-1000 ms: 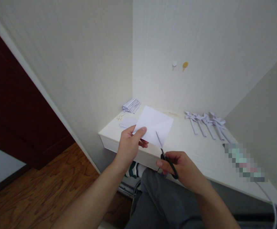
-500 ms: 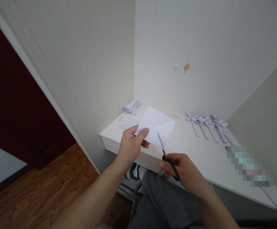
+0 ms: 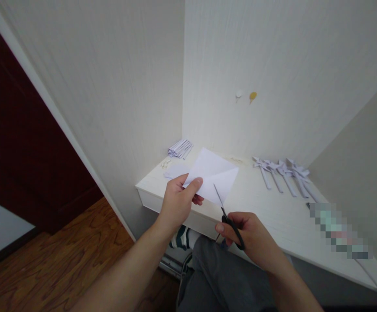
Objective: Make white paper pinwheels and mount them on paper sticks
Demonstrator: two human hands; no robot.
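Observation:
My left hand (image 3: 183, 195) pinches a square sheet of white paper (image 3: 216, 171) by its near left corner, thumb on top and fingers underneath. Faint crease lines run across the sheet. In my right hand (image 3: 245, 232) is a pair of black-handled scissors (image 3: 232, 227), with thumb and fingers at the handles. One blade lies over the paper near its lower right corner; the other is hidden, apparently beneath the sheet. More white paper (image 3: 175, 170) lies on the desk behind my left hand.
On the white desk (image 3: 240, 195), a bundle of thin paper tubes (image 3: 180, 148) sits at the back left, near small pale bits (image 3: 165, 164). Several paper pinwheels (image 3: 282, 173) lie at the back right. A blurred-out object (image 3: 339, 232) with a white cable (image 3: 375, 279) is at the right.
Both hands, the paper and the scissors hold nearly the same pose. The whole view has shifted slightly, so the desk items appear a little lower.

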